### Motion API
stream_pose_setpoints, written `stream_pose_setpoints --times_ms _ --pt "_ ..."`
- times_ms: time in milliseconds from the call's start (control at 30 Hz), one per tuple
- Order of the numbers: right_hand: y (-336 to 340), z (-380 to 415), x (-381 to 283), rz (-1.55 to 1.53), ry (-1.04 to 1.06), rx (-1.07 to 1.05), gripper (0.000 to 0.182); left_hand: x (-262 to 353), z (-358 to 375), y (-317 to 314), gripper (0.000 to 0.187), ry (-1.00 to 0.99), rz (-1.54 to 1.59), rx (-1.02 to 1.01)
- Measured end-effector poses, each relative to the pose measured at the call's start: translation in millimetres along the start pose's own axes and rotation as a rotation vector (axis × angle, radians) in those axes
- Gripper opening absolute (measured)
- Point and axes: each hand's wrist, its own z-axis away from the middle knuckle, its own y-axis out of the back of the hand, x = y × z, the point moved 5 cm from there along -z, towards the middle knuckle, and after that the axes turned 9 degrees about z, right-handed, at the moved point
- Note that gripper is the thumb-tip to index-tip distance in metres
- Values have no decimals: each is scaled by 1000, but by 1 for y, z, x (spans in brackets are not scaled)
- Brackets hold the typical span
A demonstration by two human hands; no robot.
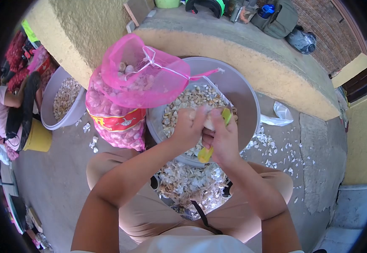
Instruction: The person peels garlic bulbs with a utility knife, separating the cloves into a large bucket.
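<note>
Over a large grey tub [251, 105], my two hands meet around a whitish garlic bulb [209, 122]. My left hand [186, 126] is closed with its fingertips on the bulb. My right hand [224, 139] is closed around a yellow-green tool [205, 154], which sticks out above and below the fist; its working end is hidden. The right fingers also press near the bulb. Loose garlic cloves [198, 98] cover much of the tub's bottom. A pink mesh sack [118, 90] full of garlic bulbs stands against the tub's left side, its tied top flopping over the rim.
Papery garlic skins [192, 185] lie heaped between my legs, with more scattered rightward. Behind the tub runs a curved concrete ledge [234, 50] bearing a backpack [278, 19]. At left, another person [12, 105] sits by a yellow bucket [38, 135] and a second tub [48, 111] of cloves.
</note>
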Motion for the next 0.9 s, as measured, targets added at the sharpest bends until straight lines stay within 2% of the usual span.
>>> stream_pose_setpoints --times_ms 100,200,300,400,500,600,700,800,900 --pt "-2 2 -8 -98 42 -51 19 -5 -6 7 36 18 211 155" --pt "-4 0 -10 -159 -86 -154 23 2 -5 3 31 135 356 329" --pt "-6 -1 -11 -370 -236 -453 28 16 3 9 29 273 365 276" --pt "0 -2 -8 -235 -275 -414 30 17 3 20 30 179 295 108" --pt "3 0 -12 -38 -243 -298 31 19 6 21 31 136 118 134" --pt "5 -2 -9 73 -203 -303 33 18 9 21 31 126 51 91" --pt "7 -3 -9 7 -199 -337 34 15 3 34 34 122 73 166" --pt "11 -5 -15 -103 -163 -401 34 11 -4 60 34 159 281 344" --pt "18 -7 -25 -109 -157 -374 34 14 -7 72 39 296 -299 189"
